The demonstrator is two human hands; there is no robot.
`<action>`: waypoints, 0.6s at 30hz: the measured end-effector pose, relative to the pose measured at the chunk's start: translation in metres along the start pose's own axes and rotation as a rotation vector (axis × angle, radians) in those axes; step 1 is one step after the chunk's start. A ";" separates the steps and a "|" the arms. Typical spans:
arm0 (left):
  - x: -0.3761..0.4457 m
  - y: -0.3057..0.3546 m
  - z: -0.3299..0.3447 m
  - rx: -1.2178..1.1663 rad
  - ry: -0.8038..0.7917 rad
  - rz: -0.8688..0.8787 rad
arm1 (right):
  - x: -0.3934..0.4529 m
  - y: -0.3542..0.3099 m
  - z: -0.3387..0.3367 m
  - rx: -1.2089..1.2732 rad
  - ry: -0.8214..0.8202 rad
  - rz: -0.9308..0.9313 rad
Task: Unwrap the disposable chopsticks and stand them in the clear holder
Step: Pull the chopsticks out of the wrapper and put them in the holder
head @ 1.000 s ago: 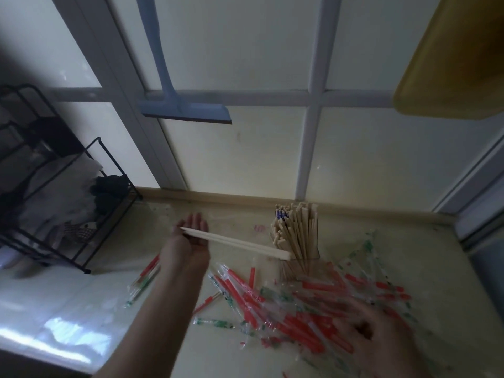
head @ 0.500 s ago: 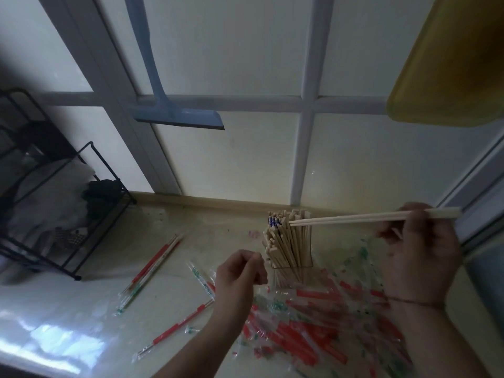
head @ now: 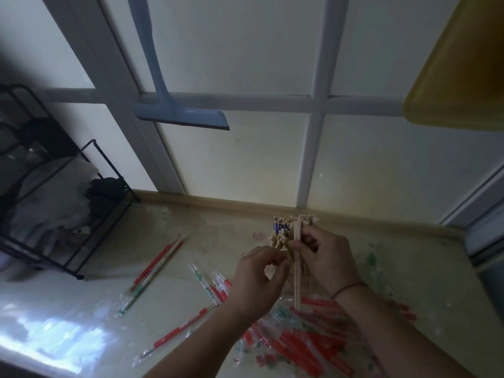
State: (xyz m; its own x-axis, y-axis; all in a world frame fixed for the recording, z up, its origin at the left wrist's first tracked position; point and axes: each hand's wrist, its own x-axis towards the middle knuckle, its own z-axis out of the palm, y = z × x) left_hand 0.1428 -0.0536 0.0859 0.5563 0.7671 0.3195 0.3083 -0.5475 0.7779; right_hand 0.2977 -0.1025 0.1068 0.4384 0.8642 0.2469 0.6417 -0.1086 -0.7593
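Right hand (head: 324, 257) grips a bare pair of chopsticks (head: 297, 271), fingers and thumb curled round the upper part. The pair runs near vertical in view, top end up among the standing bundle, lower end hanging free over the wrapper pile. Thin cord band on the right wrist.

Left hand (head: 259, 279) sits just left of the pair, fingers curled in, fingertips (head: 283, 261) close to or touching the sticks; cannot tell if its grip actually holds anything.

Bundle of unwrapped chopsticks (head: 283, 230) stands upright behind both hands, near the back edge of the surface (head: 81, 309). A few in the bundle show blue-and-white print near the tips. The clear holder itself is hidden behind the hands.

Pile of wrappers (head: 300, 347), clear with red and green print, lies in front of the hands and to the right, under both forearms. Cannot tell which pieces in the pile hold sticks. Wrapped pairs lie apart on the left: two close together (head: 155, 271) angled toward the back, one more (head: 180, 332) nearer the front edge.

Black wire rack (head: 90, 214) at far left with cloth and dark items in it. Blue squeegee (head: 182, 115) hangs against the frosted window panel. Yellow tray (head: 461, 72) at upper right.
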 end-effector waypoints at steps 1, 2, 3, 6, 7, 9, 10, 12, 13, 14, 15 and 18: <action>0.001 -0.001 0.000 0.003 -0.009 0.003 | 0.002 -0.002 -0.001 0.009 0.013 -0.007; 0.001 -0.002 0.000 0.007 -0.021 0.006 | 0.006 -0.005 -0.004 0.024 0.048 -0.021; 0.001 -0.003 -0.001 0.011 -0.032 0.008 | 0.010 -0.010 -0.010 0.043 0.095 -0.039; 0.002 -0.006 -0.001 0.026 -0.050 0.019 | 0.021 -0.022 -0.030 0.065 0.220 -0.132; 0.002 -0.007 -0.001 0.033 -0.053 0.026 | 0.022 -0.026 -0.035 0.061 0.240 -0.170; 0.002 -0.008 0.000 0.040 -0.055 0.035 | 0.019 -0.031 -0.042 0.070 0.263 -0.243; 0.002 -0.008 0.000 0.037 -0.050 0.039 | 0.017 -0.034 -0.044 0.074 0.287 -0.281; 0.003 -0.009 0.001 0.032 -0.040 0.048 | 0.015 -0.037 -0.044 0.079 0.349 -0.313; 0.004 -0.009 0.001 0.029 -0.039 0.053 | 0.014 -0.037 -0.042 0.072 0.366 -0.303; 0.004 -0.010 0.002 0.028 -0.038 0.063 | 0.013 -0.036 -0.037 0.049 0.365 -0.281; 0.004 -0.011 0.003 0.029 -0.036 0.074 | 0.012 -0.032 -0.029 0.011 0.343 -0.251; 0.004 -0.013 0.007 0.049 -0.039 0.119 | 0.002 -0.011 0.003 -0.094 0.183 -0.123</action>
State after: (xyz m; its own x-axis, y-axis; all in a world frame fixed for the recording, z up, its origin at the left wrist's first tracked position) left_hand 0.1460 -0.0455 0.0733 0.6205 0.6829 0.3856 0.2755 -0.6501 0.7081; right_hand 0.2897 -0.0986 0.1139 0.4542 0.7715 0.4455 0.7496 -0.0607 -0.6591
